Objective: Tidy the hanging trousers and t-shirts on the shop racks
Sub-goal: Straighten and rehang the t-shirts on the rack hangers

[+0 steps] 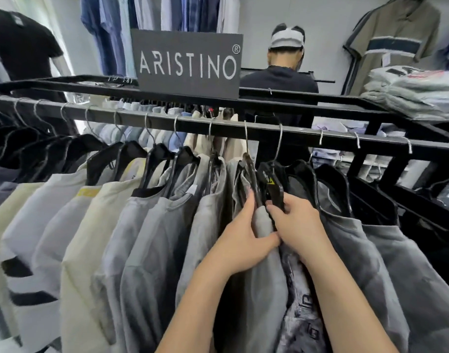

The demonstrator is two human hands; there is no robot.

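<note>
Both bare hands work at mid-rack, close together, thumbs touching. Left hand (244,240): fingers curled round the shoulder of a light grey cotton t-shirt (263,225), thumb pressed into the cloth. Right hand (298,225): fingers clenched on a black plastic hanger (274,189) with a yellow triangle label, just right of the grey shoulder. The grey shirt hangs from the black metal rail (167,121), roughly centre of a packed row of hanging t-shirts (96,225): cream and pale grey to the left, darker grey to the right, a grey printed one directly under the right wrist. Silver hook wires loop over the rail. Behind the rail: a dark rectangular sign (187,63) reading ARISTINO, a person in a dark top and grey cap (279,80) facing away, a stack of folded grey garments (409,90) on the rack's upper right corner, an olive striped polo shirt (396,39) on the wall.
</note>
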